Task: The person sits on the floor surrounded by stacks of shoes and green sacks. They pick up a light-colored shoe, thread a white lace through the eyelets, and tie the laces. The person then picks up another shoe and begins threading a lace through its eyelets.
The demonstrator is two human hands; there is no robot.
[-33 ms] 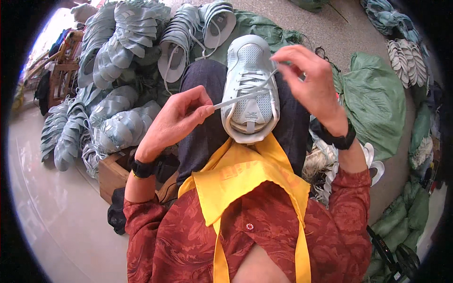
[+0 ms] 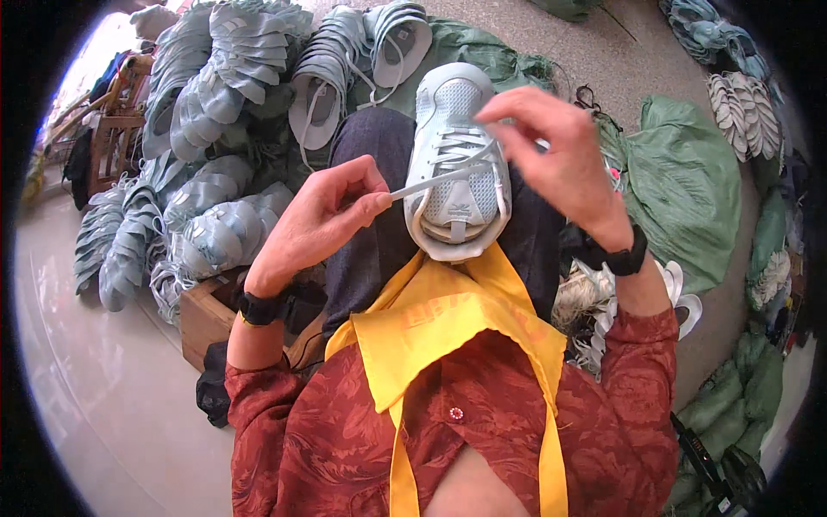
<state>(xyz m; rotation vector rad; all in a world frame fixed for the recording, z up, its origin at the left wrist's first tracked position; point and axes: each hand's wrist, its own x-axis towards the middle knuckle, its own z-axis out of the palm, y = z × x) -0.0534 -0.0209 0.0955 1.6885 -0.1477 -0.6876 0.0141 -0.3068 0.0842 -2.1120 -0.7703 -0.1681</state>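
Note:
A pale grey-blue lace-up sneaker (image 2: pixel 458 90) rests on my lap, its toe pointing away from me and its heel close to the yellow apron. My left hand (image 2: pixel 332 202), left of the shoe, pinches a flat pale shoelace (image 2: pixel 431 182) between thumb and fingers. That lace runs taut from the fingertips across the tongue to the right side of the eyelets. Over the right edge of the lacing, my right hand (image 2: pixel 551 151) has thumb and forefinger drawn together on another stretch of the lace; its fingertips are blurred. The front lacing is threaded crosswise.
Stacked pale blue shoe uppers (image 2: pixel 228 82) crowd the left, with laced ones (image 2: pixel 323 90) beyond my knees. A wooden box (image 2: pixel 205 320) stands by my left forearm. At the right lie a green sack (image 2: pixel 685 185) and pale shoe parts (image 2: pixel 743 114).
My right hand has shifted slightly left over the shoe, its fingertips now nearer the middle of the lacing. My left hand and the shoe stay in place.

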